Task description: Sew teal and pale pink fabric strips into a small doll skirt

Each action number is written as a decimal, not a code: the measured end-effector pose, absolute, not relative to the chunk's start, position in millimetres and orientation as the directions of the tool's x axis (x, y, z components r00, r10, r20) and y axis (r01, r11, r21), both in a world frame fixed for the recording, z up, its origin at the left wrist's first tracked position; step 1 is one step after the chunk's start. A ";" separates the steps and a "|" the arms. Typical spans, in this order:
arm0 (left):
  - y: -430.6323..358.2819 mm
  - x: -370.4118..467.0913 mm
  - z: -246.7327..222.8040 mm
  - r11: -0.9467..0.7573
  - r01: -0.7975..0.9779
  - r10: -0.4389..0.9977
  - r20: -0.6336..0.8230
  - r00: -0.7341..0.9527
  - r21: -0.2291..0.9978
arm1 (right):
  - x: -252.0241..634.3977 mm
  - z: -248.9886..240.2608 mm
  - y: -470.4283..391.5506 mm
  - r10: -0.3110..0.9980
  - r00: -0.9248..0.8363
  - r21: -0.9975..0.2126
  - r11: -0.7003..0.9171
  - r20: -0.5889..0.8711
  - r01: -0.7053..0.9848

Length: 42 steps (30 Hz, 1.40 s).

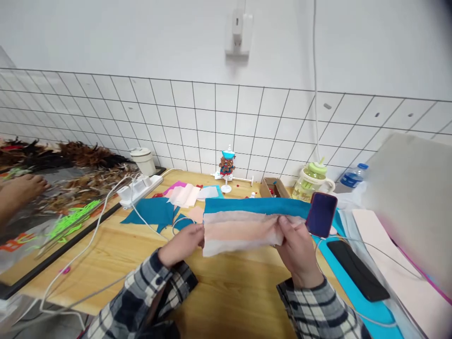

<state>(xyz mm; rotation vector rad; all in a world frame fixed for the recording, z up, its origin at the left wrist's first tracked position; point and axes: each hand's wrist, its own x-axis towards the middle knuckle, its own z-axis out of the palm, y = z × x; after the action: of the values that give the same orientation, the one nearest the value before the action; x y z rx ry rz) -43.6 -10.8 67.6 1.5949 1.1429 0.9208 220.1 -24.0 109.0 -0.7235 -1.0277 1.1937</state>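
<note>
Stretched between my two hands above the wooden table is a layered piece of cloth (240, 230). Teal shows along its top edge, with sheer white and peach layers below. My left hand (183, 245) pinches its left edge, the fingertips partly behind the cloth. On the right, my right hand (298, 249) grips the other end, thumb in front and fingers behind. Beyond the cloth lie teal fabric pieces (150, 211) and pale pink scraps (185, 195). A small white stand (226, 188) carries a tiny outfit in teal, brown and red.
A phone (322, 214) stands propped beside my right hand; a black phone-like slab (358, 270) lies on blue cloth. A lidded jug (312, 181), water bottle (353, 176) and small box (273, 188) stand behind. Cables cross from a power strip (141, 188). Another person's hand (26, 190) is near feathers.
</note>
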 end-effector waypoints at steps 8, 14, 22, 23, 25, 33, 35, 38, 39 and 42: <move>-3.5 -26.0 134.7 -0.270 0.343 0.961 0.232 0.149 0.900 | 214.8 90.1 17.0 0.925 0.168 -0.911 0.368 0.340 -0.187; 16.7 -0.7 129.8 -0.348 0.401 0.929 0.369 0.026 0.847 | 222.3 94.0 20.9 0.887 0.217 -0.889 0.440 0.408 -0.127; 38.4 15.3 103.0 -0.338 -0.028 0.936 0.339 0.092 0.941 | 228.2 78.7 25.5 0.907 0.204 -0.915 0.392 0.367 -0.095; 39.6 16.3 100.7 -0.338 -0.049 0.936 0.341 0.089 0.940 | 227.9 76.7 26.3 0.912 0.191 -0.916 0.388 0.364 -0.106; 41.0 16.9 97.5 -0.357 -0.071 0.929 0.362 0.079 0.931 | 227.3 76.0 27.1 0.911 0.176 -0.909 0.397 0.373 -0.126; 44.7 17.9 95.0 -0.332 -0.067 0.935 0.338 0.106 0.941 | 229.0 81.8 31.1 0.920 0.121 -0.912 0.387 0.372 -0.134; 45.7 18.9 93.7 -0.327 -0.054 0.939 0.331 0.094 0.943 | 230.1 78.0 33.8 0.922 0.131 -0.912 0.382 0.365 -0.146; 46.3 18.9 92.2 -0.310 -0.034 0.948 0.312 0.069 0.950 | 231.2 73.5 36.6 0.925 0.136 -0.914 0.374 0.355 -0.160; 46.2 18.6 92.2 -0.305 -0.030 0.950 0.306 0.064 0.952 | 231.3 73.1 36.8 0.927 0.133 -0.915 0.369 0.350 -0.162; 45.5 17.1 93.5 -0.302 -0.040 0.950 0.304 0.070 0.952 | 230.8 74.7 35.6 0.930 0.132 -0.916 0.362 0.342 -0.174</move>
<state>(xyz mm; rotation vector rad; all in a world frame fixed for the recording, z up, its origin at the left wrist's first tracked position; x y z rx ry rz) 17.1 45.5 93.5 1.4441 0.9691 1.3859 230.8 35.6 74.7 -0.8497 -1.1463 0.9601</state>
